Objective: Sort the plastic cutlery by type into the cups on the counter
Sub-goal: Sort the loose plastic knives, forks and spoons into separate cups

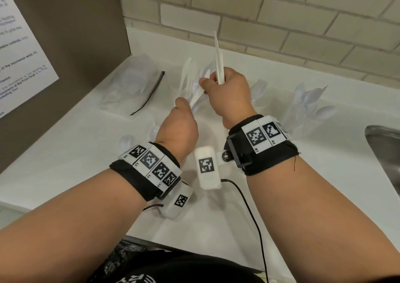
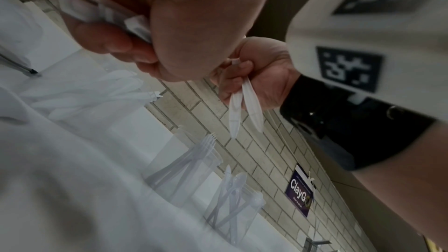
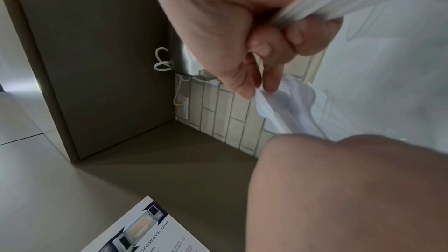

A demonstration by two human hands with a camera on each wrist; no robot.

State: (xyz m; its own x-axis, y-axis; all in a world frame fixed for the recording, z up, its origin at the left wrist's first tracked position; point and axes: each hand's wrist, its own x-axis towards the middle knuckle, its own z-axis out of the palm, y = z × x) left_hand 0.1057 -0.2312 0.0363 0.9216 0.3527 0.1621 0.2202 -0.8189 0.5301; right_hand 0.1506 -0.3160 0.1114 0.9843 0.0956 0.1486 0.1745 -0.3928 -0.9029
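Observation:
My left hand (image 1: 180, 118) grips a bunch of white plastic cutlery (image 1: 195, 100) by the handles; the same bunch (image 2: 104, 10) fills its fist in the left wrist view. My right hand (image 1: 225, 88) holds two white knives (image 1: 217, 60) upright in its fist, and its thumb and forefinger pinch the end of one piece in the left hand's bunch (image 3: 274, 106). Those knives (image 2: 242, 106) show in the right hand (image 2: 257, 76). Clear cups stand behind: one with forks (image 1: 258, 88), one with spoons (image 1: 309, 103), and one behind the hands (image 1: 187, 73).
A clear plastic bag (image 1: 134, 83) lies at the back left beside a brown cabinet wall (image 1: 65, 34). Loose spoons (image 1: 127, 142) lie on the white counter (image 1: 65, 163) left of my left wrist. A steel sink (image 1: 387, 148) sits at the right edge. A tiled wall (image 1: 281, 23) runs behind.

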